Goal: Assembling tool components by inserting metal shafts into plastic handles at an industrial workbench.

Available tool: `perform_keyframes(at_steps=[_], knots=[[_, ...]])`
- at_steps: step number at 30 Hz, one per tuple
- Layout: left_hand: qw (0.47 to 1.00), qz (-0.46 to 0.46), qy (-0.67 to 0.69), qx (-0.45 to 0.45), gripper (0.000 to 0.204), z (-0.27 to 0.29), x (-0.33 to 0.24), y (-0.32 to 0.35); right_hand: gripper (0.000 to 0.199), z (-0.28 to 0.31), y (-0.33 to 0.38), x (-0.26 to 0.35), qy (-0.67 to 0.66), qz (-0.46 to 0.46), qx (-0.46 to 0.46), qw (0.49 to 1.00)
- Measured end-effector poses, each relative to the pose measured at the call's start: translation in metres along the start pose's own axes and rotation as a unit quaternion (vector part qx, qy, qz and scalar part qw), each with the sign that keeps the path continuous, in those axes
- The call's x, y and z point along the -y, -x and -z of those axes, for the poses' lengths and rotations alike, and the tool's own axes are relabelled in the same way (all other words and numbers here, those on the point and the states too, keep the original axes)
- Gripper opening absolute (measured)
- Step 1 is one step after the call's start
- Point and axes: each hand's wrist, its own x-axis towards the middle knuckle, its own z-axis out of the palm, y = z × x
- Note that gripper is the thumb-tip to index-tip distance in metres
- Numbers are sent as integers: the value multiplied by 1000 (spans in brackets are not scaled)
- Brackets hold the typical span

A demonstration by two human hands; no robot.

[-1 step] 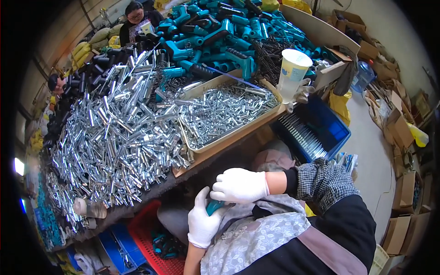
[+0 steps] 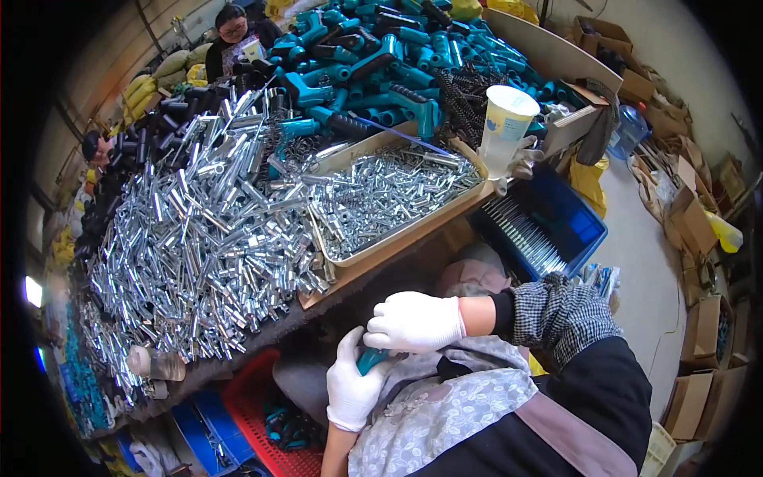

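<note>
Above my lap, my left hand (image 2: 355, 381), in a white knit glove, is closed around a teal plastic part (image 2: 369, 360). Only a short piece of it shows between the thumb and fingers, so its full shape is hidden. My right hand (image 2: 415, 322), gloved the same way, is bent over the top of that part with its fingers curled. Whatever those fingers grip is out of sight beneath the hand. Ahead of both hands, a cream tray (image 2: 413, 226) of small metal pins lies on the bench, beside a large heap of shiny metal tubes (image 2: 207, 230).
Teal and black plastic housings (image 2: 381, 63) are piled at the back, next to dark springs (image 2: 465, 103). A plastic cup (image 2: 507, 131) stands by the tray's right corner. A blue bin (image 2: 584, 230) holds rows of metal rods. Low left sits a red basket (image 2: 250, 397). Another person (image 2: 238, 40) is far left.
</note>
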Motion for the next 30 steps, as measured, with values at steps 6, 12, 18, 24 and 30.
perform_keyframes(at_steps=[6,12,18,24,30], knots=[[991,14,133,3,50,-4,17,4,11,34,-23,-42,-38,-18,-236,971],[986,14,164,-10,47,-11,9,7,29,50,-59,-104,114,-385,-65,914],[987,30,158,-24,48,-8,7,13,15,37,-62,-116,85,-346,-100,929],[941,129,309,-39,46,-3,9,14,8,31,-48,-109,31,-261,-321,910],[903,94,409,-94,48,-2,7,5,13,20,-23,-17,-275,-191,-293,896]])
